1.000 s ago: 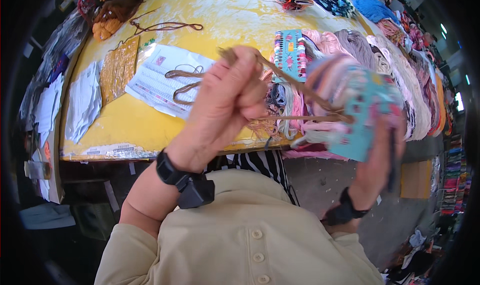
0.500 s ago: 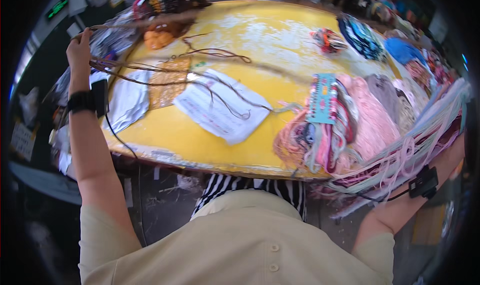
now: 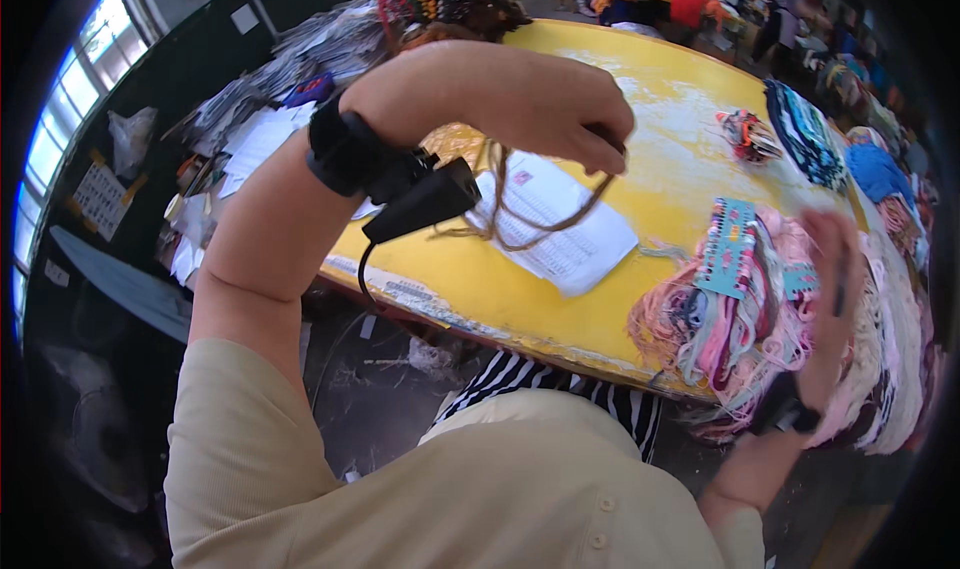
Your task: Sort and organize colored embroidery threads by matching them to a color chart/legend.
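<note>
Yellow, scuffed paint covers the counter (image 3: 690, 119). Near right, a soft heap of pink and cream thread skeins (image 3: 740, 329) lies under the open right hand (image 3: 835, 299). A flat white printed sheet (image 3: 560, 224) sits centre. Above it, the left hand (image 3: 520, 99) is closed around looped brown cord (image 3: 530, 219); maintain even tension to prevent tangling.

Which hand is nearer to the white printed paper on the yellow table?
Left. The left hand hangs directly above the white paper; the right hand is off to its right.
</note>
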`<action>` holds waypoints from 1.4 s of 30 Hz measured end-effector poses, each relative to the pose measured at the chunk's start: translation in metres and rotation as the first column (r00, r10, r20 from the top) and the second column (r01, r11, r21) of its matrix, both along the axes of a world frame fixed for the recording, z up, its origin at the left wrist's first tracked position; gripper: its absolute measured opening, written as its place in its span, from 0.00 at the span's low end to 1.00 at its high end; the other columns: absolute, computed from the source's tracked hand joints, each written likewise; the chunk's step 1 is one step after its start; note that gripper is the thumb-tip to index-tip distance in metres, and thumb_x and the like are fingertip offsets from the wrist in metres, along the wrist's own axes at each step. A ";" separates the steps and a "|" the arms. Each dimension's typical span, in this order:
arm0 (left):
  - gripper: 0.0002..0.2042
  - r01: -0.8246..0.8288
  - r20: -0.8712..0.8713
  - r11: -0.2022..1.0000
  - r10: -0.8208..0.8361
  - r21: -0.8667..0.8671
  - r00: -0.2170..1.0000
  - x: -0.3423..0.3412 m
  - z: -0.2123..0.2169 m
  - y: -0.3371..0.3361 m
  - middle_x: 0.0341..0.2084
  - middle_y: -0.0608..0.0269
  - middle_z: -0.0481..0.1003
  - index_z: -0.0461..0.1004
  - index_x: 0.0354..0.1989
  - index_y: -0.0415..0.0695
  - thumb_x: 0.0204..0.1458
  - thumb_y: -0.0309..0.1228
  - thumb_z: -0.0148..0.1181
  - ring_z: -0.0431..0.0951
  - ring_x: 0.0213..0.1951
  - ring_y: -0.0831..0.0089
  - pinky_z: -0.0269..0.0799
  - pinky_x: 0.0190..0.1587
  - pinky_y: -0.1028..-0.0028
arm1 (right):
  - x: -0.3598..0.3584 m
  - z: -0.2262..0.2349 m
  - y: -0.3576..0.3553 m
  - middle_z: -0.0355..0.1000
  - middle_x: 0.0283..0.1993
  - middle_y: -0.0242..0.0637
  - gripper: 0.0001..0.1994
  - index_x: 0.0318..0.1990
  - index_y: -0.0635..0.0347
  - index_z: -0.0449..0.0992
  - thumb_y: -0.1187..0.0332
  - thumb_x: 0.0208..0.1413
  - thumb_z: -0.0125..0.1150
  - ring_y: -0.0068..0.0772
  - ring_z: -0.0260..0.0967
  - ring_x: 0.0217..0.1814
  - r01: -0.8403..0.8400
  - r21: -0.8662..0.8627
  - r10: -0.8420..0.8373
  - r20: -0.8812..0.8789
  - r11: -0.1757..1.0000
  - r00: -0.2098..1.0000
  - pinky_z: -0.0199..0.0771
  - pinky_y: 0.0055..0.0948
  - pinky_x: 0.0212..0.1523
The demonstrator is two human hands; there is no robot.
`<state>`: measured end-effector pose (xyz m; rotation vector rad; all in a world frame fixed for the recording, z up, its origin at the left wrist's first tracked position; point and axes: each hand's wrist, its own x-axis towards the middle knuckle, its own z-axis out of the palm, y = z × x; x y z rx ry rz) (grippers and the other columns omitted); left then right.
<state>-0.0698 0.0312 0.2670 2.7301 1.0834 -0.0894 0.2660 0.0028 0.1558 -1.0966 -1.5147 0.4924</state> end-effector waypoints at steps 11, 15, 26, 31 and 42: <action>0.17 -0.462 0.483 0.887 0.413 -0.019 0.772 -0.139 -0.009 -0.028 0.14 0.74 0.63 0.70 0.22 0.42 0.61 0.39 0.49 0.61 0.18 0.86 0.55 0.21 0.82 | -0.102 0.025 0.035 0.49 0.24 0.16 0.11 0.32 0.50 0.64 0.57 0.62 0.50 0.06 0.44 0.22 -0.611 -0.299 0.571 -0.218 0.733 0.791 0.44 0.10 0.19; 0.20 -0.724 0.668 0.624 0.675 -0.292 0.313 -0.244 -0.064 -0.067 0.11 0.77 0.60 0.68 0.18 0.45 0.60 0.43 0.49 0.57 0.15 0.88 0.48 0.17 0.82 | -0.066 0.058 0.011 0.50 0.23 0.17 0.07 0.35 0.53 0.66 0.62 0.62 0.50 0.07 0.44 0.22 -0.392 -0.257 0.354 -0.184 0.883 0.917 0.42 0.11 0.19; 0.12 -0.139 0.773 0.967 0.253 -0.213 0.582 -0.121 -0.155 -0.048 0.36 0.59 0.78 0.73 0.46 0.35 0.59 0.29 0.50 0.77 0.42 0.71 0.71 0.46 0.73 | -0.155 0.048 -0.023 0.66 0.25 0.35 0.07 0.32 0.65 0.68 0.72 0.54 0.60 0.21 0.61 0.28 -0.622 -0.390 0.734 0.348 0.679 0.583 0.63 0.24 0.30; 0.14 0.587 0.673 0.344 0.488 -0.733 0.555 -0.028 -0.156 -0.057 0.21 0.67 0.72 0.69 0.50 0.37 0.61 0.32 0.43 0.69 0.23 0.85 0.62 0.27 0.85 | -0.144 0.018 -0.001 0.59 0.23 0.23 0.05 0.31 0.63 0.70 0.72 0.55 0.59 0.15 0.54 0.26 -0.502 -0.349 0.578 0.159 0.791 0.800 0.57 0.17 0.27; 0.22 0.104 -0.093 -0.116 0.975 -0.988 0.199 -0.253 -0.351 -0.242 0.34 0.65 0.76 0.71 0.50 0.42 0.51 0.43 0.58 0.77 0.38 0.74 0.71 0.37 0.77 | -0.064 -0.002 0.013 0.55 0.22 0.17 0.04 0.31 0.57 0.70 0.72 0.59 0.55 0.07 0.47 0.22 -0.157 -0.205 0.173 0.065 0.966 0.983 0.44 0.13 0.21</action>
